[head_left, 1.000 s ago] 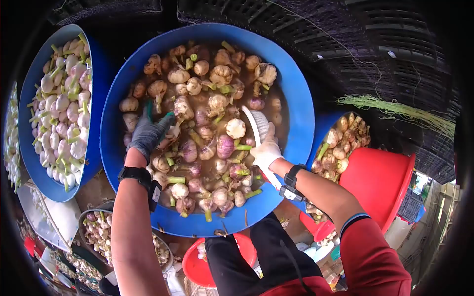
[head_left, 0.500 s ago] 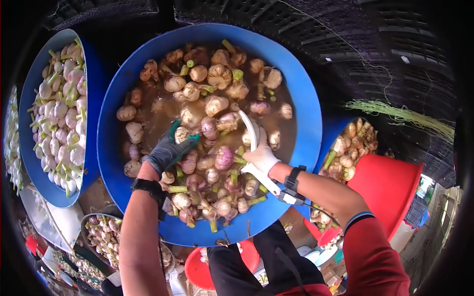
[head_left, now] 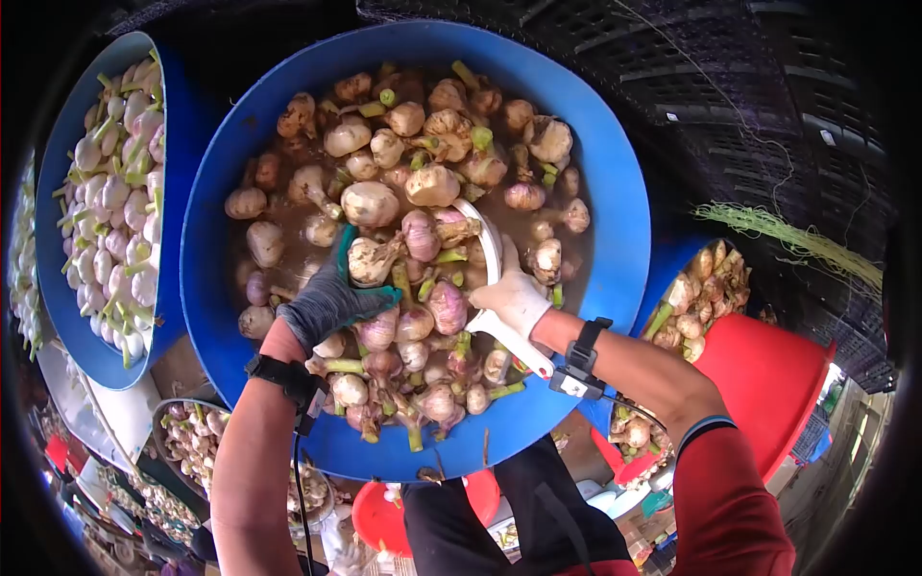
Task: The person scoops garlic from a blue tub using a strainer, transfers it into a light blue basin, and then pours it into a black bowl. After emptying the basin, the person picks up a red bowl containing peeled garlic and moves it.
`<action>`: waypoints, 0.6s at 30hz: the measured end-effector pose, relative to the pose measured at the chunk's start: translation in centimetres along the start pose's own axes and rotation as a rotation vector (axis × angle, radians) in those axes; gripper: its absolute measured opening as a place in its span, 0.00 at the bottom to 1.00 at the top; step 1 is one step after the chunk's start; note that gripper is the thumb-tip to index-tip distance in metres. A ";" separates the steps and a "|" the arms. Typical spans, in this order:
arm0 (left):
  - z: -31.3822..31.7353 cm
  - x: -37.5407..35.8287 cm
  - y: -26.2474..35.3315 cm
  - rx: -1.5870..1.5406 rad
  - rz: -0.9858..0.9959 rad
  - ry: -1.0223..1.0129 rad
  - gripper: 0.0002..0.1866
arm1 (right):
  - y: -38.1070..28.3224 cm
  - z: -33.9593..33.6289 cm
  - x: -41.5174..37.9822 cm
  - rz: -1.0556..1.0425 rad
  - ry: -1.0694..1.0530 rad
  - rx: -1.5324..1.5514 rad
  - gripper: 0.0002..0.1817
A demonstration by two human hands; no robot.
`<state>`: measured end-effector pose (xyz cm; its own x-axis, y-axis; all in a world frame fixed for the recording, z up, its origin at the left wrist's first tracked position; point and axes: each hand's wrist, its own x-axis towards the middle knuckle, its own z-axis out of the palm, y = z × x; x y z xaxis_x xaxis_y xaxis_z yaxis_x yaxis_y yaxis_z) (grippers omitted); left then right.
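Observation:
A large blue tub (head_left: 629,202) holds brown water and many muddy garlic bulbs with cut stems. My left hand (head_left: 336,298), in a grey glove with teal fingertips, curls thumb and forefinger around a garlic bulb (head_left: 371,262). My right hand (head_left: 519,296), in a white glove, grips a white plastic strainer (head_left: 514,343) where its curved rim meets the handle. Purple-streaked garlic bulbs (head_left: 448,307) are heaped between my hands, along the rim. The strainer's basket is hidden beneath garlic and water.
Cleaner pale garlic fills a blue tub (head_left: 152,317) on the left. Right of me stand a red tub (head_left: 768,394) and garlic in a blue container (head_left: 706,293). Dark crates (head_left: 711,106) line the back; green twine (head_left: 788,233) hangs there. A red basin (head_left: 370,518) sits below.
My left hand has moved slightly toward the strainer, with a bulb now showing between thumb and forefinger. My right hand keeps its grip on the strainer. The camera view has shifted slightly.

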<state>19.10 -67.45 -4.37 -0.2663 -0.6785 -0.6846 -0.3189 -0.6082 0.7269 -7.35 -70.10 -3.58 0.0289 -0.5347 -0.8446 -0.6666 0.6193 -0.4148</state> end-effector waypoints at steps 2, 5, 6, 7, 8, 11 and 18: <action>0.2 -0.5 0.0 -0.155 0.063 -0.023 0.60 | 0.2 -0.2 -0.1 -0.027 0.012 0.012 0.60; 1.8 -1.9 0.3 -0.407 0.103 -0.004 0.64 | 1.8 -1.2 -0.8 -0.150 -0.050 0.291 0.59; 2.9 -1.2 -0.7 -0.445 0.146 0.040 0.66 | 1.9 -1.1 -0.6 -0.209 -0.062 0.291 0.58; 3.8 0.0 -2.0 -0.373 0.153 0.098 0.67 | 2.2 -1.0 -0.1 -0.222 -0.067 0.286 0.58; 3.8 0.3 -1.9 -0.387 0.147 0.111 0.66 | 2.2 -0.6 0.4 -0.185 -0.041 0.238 0.58; 4.4 -0.6 -1.1 -0.537 0.075 0.099 0.60 | 2.7 -0.7 0.0 -0.145 -0.028 0.147 0.57; 6.0 -5.0 2.5 -0.436 0.182 0.170 0.55 | -6.2 -3.2 -10.1 -0.218 -0.202 0.414 0.56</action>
<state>14.20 -63.10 0.50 -0.1190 -0.8252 -0.5522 0.1383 -0.5645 0.8138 -5.89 -70.38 8.61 0.3050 -0.5808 -0.7548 -0.2792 0.7032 -0.6539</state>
